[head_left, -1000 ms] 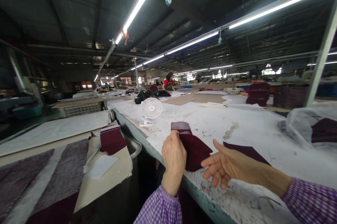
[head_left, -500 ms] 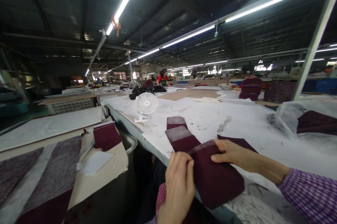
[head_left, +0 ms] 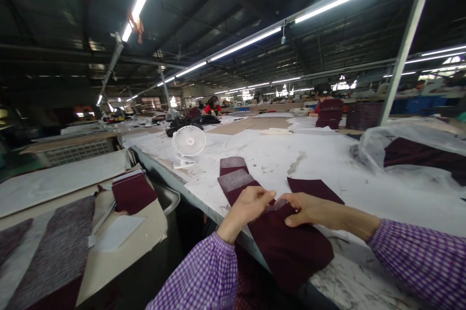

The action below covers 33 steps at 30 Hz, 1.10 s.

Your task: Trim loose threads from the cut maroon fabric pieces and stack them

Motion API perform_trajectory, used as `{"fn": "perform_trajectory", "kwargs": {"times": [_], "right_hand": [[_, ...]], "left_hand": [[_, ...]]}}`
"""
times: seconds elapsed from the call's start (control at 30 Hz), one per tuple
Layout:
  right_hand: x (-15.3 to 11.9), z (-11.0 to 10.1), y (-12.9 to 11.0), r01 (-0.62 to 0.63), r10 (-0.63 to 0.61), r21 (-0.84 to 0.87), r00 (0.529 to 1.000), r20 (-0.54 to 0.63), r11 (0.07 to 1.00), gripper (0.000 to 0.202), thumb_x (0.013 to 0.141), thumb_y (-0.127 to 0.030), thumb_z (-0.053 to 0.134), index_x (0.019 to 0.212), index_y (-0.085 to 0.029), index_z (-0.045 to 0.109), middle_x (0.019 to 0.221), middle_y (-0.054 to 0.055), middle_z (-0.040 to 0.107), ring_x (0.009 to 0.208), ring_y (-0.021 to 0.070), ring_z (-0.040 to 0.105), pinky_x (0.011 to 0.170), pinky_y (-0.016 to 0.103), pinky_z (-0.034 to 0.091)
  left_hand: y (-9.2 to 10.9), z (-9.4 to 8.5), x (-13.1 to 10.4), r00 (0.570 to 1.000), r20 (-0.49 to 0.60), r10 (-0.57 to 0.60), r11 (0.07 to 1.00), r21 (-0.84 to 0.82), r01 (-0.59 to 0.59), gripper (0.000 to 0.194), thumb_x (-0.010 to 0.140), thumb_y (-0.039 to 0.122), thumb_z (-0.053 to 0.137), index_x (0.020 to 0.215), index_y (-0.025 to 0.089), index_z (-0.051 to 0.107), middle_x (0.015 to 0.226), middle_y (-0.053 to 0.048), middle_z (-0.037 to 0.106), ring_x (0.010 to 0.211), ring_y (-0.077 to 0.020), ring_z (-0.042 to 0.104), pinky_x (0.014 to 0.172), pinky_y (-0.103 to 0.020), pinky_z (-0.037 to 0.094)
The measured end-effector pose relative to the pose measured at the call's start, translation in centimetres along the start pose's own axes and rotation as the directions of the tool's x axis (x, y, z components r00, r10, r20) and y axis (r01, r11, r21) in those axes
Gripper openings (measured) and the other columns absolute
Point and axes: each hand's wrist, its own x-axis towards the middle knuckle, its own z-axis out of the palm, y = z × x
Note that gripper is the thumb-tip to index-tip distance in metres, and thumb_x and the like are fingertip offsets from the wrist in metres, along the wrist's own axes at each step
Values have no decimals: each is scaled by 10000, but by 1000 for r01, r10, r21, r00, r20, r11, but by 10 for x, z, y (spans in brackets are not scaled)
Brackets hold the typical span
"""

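A maroon fabric piece [head_left: 291,244] with a greyish strip along its top edge hangs partly over the near edge of the white-covered table [head_left: 255,145]. My right hand [head_left: 309,209] pinches it at the top edge between thumb and fingers. At the same edge, my left hand [head_left: 251,205] has closed its fingertips on the strip; the fabric right under them is partly hidden. Beyond my left hand lie two overlapping maroon pieces with grey bands, the nearer one [head_left: 236,180] and the farther one [head_left: 233,163]. Another maroon piece [head_left: 313,188] rests flat behind my right hand.
A small white fan [head_left: 188,141] stands on the table. Left, across a gap, a lower board [head_left: 156,222] carries stacked maroon pieces [head_left: 134,192] and a white card [head_left: 122,232]. A clear plastic bag [head_left: 374,147] with maroon fabric sits right. Two people work farther back.
My left hand has moved up and forward to the fabric's top edge, close to my right hand. The right hand keeps its pinch. The view has turned slightly right.
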Motion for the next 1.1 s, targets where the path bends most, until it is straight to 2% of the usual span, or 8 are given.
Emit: {"fn": "perform_trajectory", "kwargs": {"times": [0.07,0.2,0.33,0.47,0.53,0.67,0.97,1.1], "right_hand": [[4,-2,5,25,-46,-205,994,-96,978,308,637,-248,672,911,-149,571,817,18,599,762,170,551,637,260,421],[7,-18,14,-21,-121,-572,971,-208,820,287,609,-223,658,876,-147,588,790,26,585,717,172,538,590,253,382],[2,-41,19,-60,-86,-664,979,-185,745,261,726,-231,554,974,-161,592,678,6,612,568,152,557,545,252,396],[0,-55,25,135,-336,-827,939,-68,546,226,801,-174,469,930,-168,655,805,48,659,724,168,601,674,264,429],[2,-56,28,205,-421,-867,907,-6,455,238,820,-159,459,934,-159,668,888,73,658,804,177,601,727,270,430],[5,-52,31,248,-461,-903,885,63,352,242,847,-144,435,925,-149,665,875,79,635,798,176,587,722,276,427],[9,-46,32,233,-457,-926,886,76,297,185,857,-142,434,855,-153,618,837,60,616,769,163,569,699,268,410],[9,-44,36,201,-458,-958,885,89,203,194,891,-162,403,850,-145,592,819,58,593,712,154,545,637,268,380]], "left_hand": [[1,10,4,998,-45,54,985,166,-46,283,716,371,652,884,145,684,750,-34,673,701,-162,587,609,-246,408],[-2,37,9,993,-103,66,951,308,-31,213,717,185,644,926,190,687,851,-30,687,839,-189,604,740,-276,448],[-8,58,9,977,-103,188,872,475,-118,265,785,136,578,1035,180,656,1019,-65,654,999,-202,574,893,-302,426],[-7,61,7,963,-35,266,798,569,-199,261,828,115,511,1040,176,651,990,-67,633,1009,-204,558,887,-302,430],[-5,59,8,966,-29,257,796,573,-195,265,833,117,504,1043,185,649,986,-59,629,1007,-200,557,888,-297,429],[-4,58,10,974,-28,224,808,564,-169,270,830,126,514,1053,206,643,988,-47,626,1014,-194,558,906,-287,418],[-6,59,12,977,-29,210,817,554,-159,267,821,128,530,1051,198,645,1006,-52,632,1016,-198,563,902,-288,420],[-6,57,11,975,-45,217,831,532,-160,277,817,124,529,1058,179,655,1001,-60,639,1009,-203,570,897,-286,425]]}}
